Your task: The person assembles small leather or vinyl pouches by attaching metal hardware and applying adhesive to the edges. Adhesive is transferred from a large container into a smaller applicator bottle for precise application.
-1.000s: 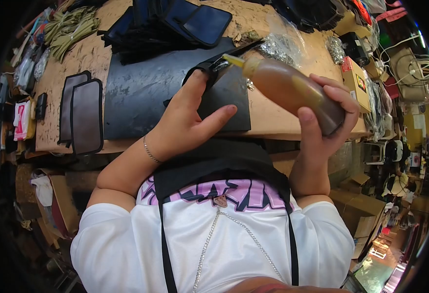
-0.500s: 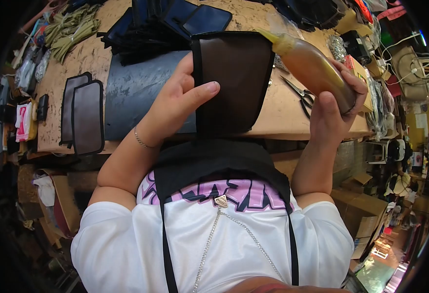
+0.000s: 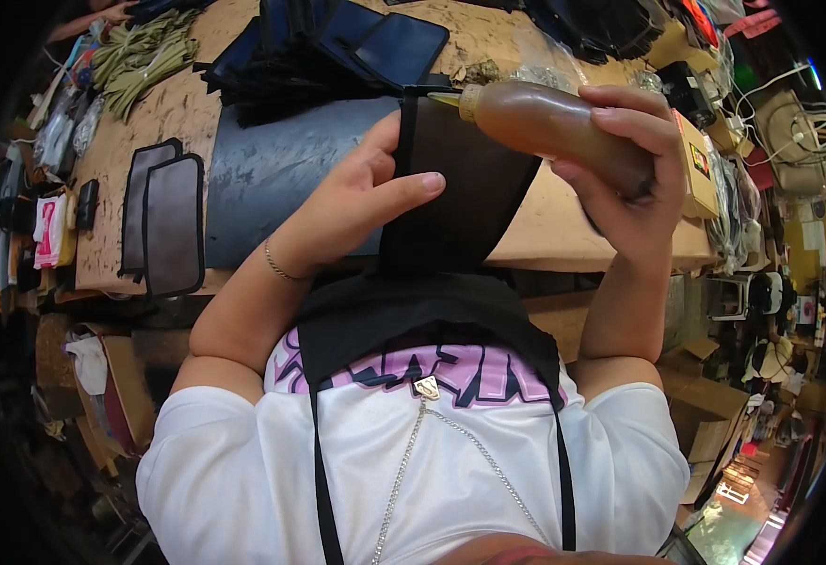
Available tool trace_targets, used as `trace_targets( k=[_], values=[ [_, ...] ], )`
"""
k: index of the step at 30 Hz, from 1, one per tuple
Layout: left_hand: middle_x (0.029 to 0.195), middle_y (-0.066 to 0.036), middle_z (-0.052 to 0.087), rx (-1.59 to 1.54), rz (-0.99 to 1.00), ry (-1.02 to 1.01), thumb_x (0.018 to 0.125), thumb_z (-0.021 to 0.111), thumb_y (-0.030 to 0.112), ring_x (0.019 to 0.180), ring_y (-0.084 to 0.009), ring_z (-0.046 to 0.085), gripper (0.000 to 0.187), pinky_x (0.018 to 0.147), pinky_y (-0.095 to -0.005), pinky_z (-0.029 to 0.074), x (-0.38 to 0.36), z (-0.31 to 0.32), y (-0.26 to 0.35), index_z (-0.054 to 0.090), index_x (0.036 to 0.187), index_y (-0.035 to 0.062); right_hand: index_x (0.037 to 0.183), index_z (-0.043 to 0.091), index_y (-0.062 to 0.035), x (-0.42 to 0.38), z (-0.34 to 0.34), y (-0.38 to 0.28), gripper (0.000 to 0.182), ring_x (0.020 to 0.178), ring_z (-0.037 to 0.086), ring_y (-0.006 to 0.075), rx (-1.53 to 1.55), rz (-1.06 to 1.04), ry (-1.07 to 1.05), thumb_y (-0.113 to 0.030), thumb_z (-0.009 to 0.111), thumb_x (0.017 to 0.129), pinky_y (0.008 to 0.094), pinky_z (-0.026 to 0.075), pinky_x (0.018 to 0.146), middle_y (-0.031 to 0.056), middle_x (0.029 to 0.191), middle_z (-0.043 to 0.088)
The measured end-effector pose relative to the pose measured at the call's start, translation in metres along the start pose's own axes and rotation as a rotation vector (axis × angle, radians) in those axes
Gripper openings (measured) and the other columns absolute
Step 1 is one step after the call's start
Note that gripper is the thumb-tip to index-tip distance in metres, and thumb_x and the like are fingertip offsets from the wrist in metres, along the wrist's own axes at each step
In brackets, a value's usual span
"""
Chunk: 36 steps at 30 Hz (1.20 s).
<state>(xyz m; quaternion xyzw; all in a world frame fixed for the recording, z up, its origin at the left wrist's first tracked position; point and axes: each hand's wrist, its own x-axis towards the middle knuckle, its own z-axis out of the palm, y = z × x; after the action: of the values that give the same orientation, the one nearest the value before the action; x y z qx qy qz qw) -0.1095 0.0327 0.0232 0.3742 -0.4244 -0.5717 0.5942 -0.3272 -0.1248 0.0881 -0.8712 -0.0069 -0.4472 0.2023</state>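
My left hand point(image 3: 375, 193) grips a dark brown panel point(image 3: 460, 188) with black edging by its left side, thumb across its face and fingers behind. In my right hand point(image 3: 634, 169) is a squeeze bottle point(image 3: 549, 122) of amber liquid, tipped almost level with its nozzle pointing left. The nozzle tip lies over the panel's top edge. Beneath my left forearm is a dark grey mat point(image 3: 272, 179) on the worktable. Two similar brown panels with black borders point(image 3: 176, 221) lie overlapped to the left of the mat.
A pile of dark blue and black panels point(image 3: 337, 47) lies behind the mat. Bundles of olive straps point(image 3: 144, 56) sit at the back left. A cardboard-coloured box point(image 3: 695, 165) and plastic-wrapped items stand at the right end of the worktable point(image 3: 563, 226).
The bottle has swung down and left, from steeply tilted to nearly level, its nozzle now over the panel's top edge. My left hand and the panel have shifted slightly right, and the panel has turned.
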Motion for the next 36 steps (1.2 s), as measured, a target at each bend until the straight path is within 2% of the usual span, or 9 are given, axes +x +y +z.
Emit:
trace_targets(
  k=[15, 18, 21, 24, 27, 30, 32, 35, 36],
  values=[
    [0.147, -0.012, 0.048, 0.002, -0.003, -0.017, 0.095, 0.062, 0.012, 0.135, -0.0211, 0.047, 0.070, 0.113, -0.0364, 0.038, -0.001, 0.003, -0.002, 0.027, 0.155, 0.0038, 0.112, 0.061, -0.0017, 0.011, 0.005, -0.008, 0.050, 0.103, 0.064, 0.0247, 0.033, 0.023, 0.015, 0.001, 0.087, 0.070, 0.0309, 0.053, 0.086, 0.0157, 0.112, 0.064],
    [0.147, -0.011, 0.047, 0.013, 0.014, -0.026, 0.095, 0.063, 0.012, 0.136, -0.0206, 0.047, 0.070, 0.113, -0.0362, 0.037, 0.000, 0.004, -0.003, 0.028, 0.155, 0.0038, 0.112, 0.061, -0.0016, 0.011, 0.008, -0.005, 0.050, 0.103, 0.063, 0.0241, -0.075, 0.003, 0.052, 0.002, 0.087, 0.069, 0.0309, 0.053, 0.086, 0.0146, 0.112, 0.064],
    [0.147, -0.011, 0.048, 0.007, 0.021, -0.037, 0.095, 0.063, 0.012, 0.135, -0.0204, 0.047, 0.070, 0.113, -0.0360, 0.037, 0.001, 0.005, -0.002, 0.028, 0.155, 0.0039, 0.113, 0.061, -0.0021, 0.012, 0.007, -0.008, 0.050, 0.103, 0.063, 0.0225, 0.079, 0.051, 0.044, 0.001, 0.087, 0.070, 0.0313, 0.052, 0.087, 0.0130, 0.111, 0.065],
    [0.147, -0.011, 0.048, 0.023, 0.015, -0.038, 0.096, 0.063, 0.013, 0.135, -0.0203, 0.047, 0.069, 0.113, -0.0358, 0.037, 0.002, 0.003, -0.005, 0.028, 0.155, 0.0040, 0.114, 0.062, -0.0029, 0.010, 0.008, -0.004, 0.050, 0.103, 0.063, 0.0208, -0.049, 0.051, 0.021, -0.001, 0.087, 0.070, 0.0311, 0.052, 0.088, 0.0121, 0.111, 0.065],
    [0.144, -0.011, 0.051, 0.016, 0.030, -0.027, 0.096, 0.062, 0.014, 0.132, -0.0198, 0.050, 0.065, 0.112, -0.0354, 0.038, 0.009, 0.003, -0.008, 0.031, 0.153, 0.0035, 0.112, 0.060, -0.0043, 0.001, -0.002, 0.017, 0.048, 0.102, 0.062, 0.0190, -0.168, 0.081, 0.187, -0.006, 0.088, 0.073, 0.0310, 0.051, 0.088, 0.0107, 0.112, 0.064],
    [0.138, -0.011, 0.055, 0.007, 0.013, 0.027, 0.097, 0.062, 0.017, 0.126, -0.0185, 0.054, 0.058, 0.108, -0.0341, 0.041, 0.028, -0.002, -0.015, 0.037, 0.148, 0.0030, 0.111, 0.057, -0.0063, -0.023, -0.022, 0.044, 0.046, 0.098, 0.062, 0.0165, 0.004, 0.436, 0.545, -0.011, 0.087, 0.077, 0.0305, 0.051, 0.086, 0.0082, 0.110, 0.063],
    [0.133, -0.010, 0.058, 0.004, -0.016, 0.065, 0.097, 0.062, 0.019, 0.122, -0.0171, 0.056, 0.053, 0.104, -0.0327, 0.044, 0.048, -0.009, -0.023, 0.041, 0.143, 0.0030, 0.106, 0.054, -0.0060, -0.050, -0.043, 0.089, 0.041, 0.092, 0.060, 0.0139, 0.019, 0.506, 0.776, -0.013, 0.086, 0.080, 0.0286, 0.051, 0.080, 0.0055, 0.103, 0.061],
    [0.124, -0.008, 0.062, -0.028, -0.071, 0.062, 0.098, 0.062, 0.023, 0.112, -0.0140, 0.061, 0.045, 0.097, -0.0287, 0.049, 0.086, -0.027, -0.046, 0.047, 0.135, 0.0045, 0.103, 0.051, -0.0052, -0.106, -0.073, 0.146, 0.042, 0.087, 0.057, 0.0120, 0.130, 0.763, 0.998, -0.016, 0.086, 0.081, 0.0259, 0.049, 0.073, 0.0042, 0.098, 0.059],
    [0.121, -0.008, 0.063, -0.046, -0.118, 0.070, 0.097, 0.063, 0.024, 0.111, -0.0142, 0.061, 0.042, 0.096, -0.0290, 0.049, 0.096, -0.034, -0.055, 0.050, 0.132, 0.0045, 0.096, 0.051, -0.0057, -0.136, -0.086, 0.169, 0.040, 0.082, 0.055, 0.0116, -0.022, 0.816, 0.977, -0.020, 0.086, 0.081, 0.0253, 0.047, 0.068, 0.0037, 0.094, 0.059]
  ],
)
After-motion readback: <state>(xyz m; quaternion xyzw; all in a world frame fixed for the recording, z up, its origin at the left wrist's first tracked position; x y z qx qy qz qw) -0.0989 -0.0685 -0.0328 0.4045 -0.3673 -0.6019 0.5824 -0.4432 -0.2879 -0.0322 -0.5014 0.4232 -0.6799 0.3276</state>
